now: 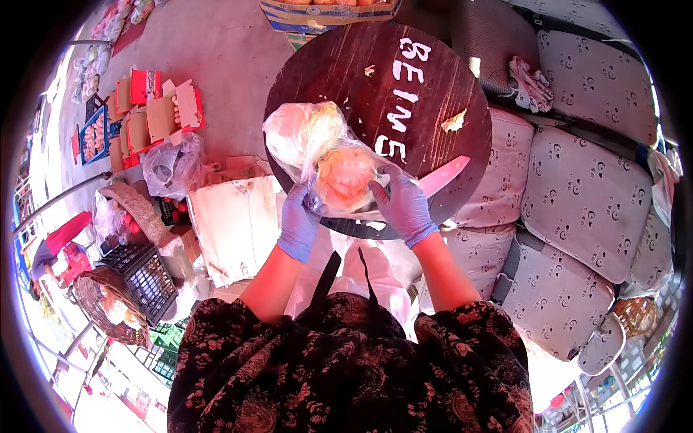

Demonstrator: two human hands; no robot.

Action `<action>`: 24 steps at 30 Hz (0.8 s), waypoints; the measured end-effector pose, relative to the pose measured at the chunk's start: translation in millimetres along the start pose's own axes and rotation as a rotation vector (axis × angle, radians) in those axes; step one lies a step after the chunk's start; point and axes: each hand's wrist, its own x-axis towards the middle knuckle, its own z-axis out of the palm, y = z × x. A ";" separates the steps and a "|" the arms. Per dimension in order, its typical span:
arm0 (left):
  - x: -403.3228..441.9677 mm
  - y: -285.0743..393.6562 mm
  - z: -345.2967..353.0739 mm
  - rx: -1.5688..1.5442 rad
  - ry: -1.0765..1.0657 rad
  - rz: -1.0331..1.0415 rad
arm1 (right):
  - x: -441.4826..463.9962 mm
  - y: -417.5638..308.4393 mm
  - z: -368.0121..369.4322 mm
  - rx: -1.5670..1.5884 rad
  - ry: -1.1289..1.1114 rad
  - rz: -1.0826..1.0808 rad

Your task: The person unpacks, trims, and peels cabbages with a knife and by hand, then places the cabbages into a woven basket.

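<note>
On a round dark wooden table [332,65] with white lettering lies a clear plastic bag [346,178] with reddish-orange pieces inside. My left hand [300,220], in a blue glove, holds the bag's left edge with bent fingers. On the bag's right side, my right hand [404,204], also gloved in blue, grips the plastic between thumb and fingers. A second wrapped bundle [304,130], pale and yellowish, touches the bag at its upper left. To the right of my right hand lies a knife with a pink blade [443,177]; its handle is hidden.
Cushioned seats [586,202] stand at the right. A white box [232,231] is left of the table, with a black crate [144,281] and wicker basket [108,307] beyond. Red cartons [155,119] sit at upper left, a fruit box [328,16] behind the table.
</note>
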 end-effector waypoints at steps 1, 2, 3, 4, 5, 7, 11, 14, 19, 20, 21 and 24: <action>0.7 2.8 -2.9 0.030 0.029 -0.020 | 1.5 7.8 2.6 -0.073 0.067 0.073; 1.8 6.2 -5.2 0.060 0.056 -0.039 | -0.7 13.0 5.2 -0.113 0.058 0.062; 4.0 9.3 -6.9 0.089 0.083 -0.055 | -0.3 11.0 3.8 -0.152 0.050 0.047; 7.8 10.2 -10.5 0.267 -0.029 0.032 | 1.0 7.9 3.4 -0.191 0.040 0.029; 8.7 6.9 -11.5 0.431 0.027 0.081 | 1.2 2.4 5.3 -0.182 0.068 -0.032; 12.0 -4.4 -10.2 0.761 0.134 0.174 | 1.0 -20.1 11.0 -0.164 0.130 -0.150; 23.7 -4.9 -29.0 0.425 0.093 -0.028 | -9.3 -48.3 37.8 -0.117 -0.021 0.044; 30.5 -16.5 -26.8 0.323 0.101 0.072 | -6.7 -28.7 73.0 0.148 0.126 0.082; 30.7 -17.0 -22.0 0.186 0.062 0.019 | 11.8 -4.3 71.9 1.278 0.025 0.427; 31.6 -17.8 -29.7 0.205 0.001 -0.002 | 13.7 8.7 69.6 1.282 -0.017 0.406; 33.4 -18.7 -32.3 0.132 -0.057 0.020 | 15.2 19.8 69.6 1.287 -0.058 0.385; 36.0 -15.1 -5.5 -0.051 0.011 0.074 | 13.0 36.4 82.9 1.421 -0.007 0.267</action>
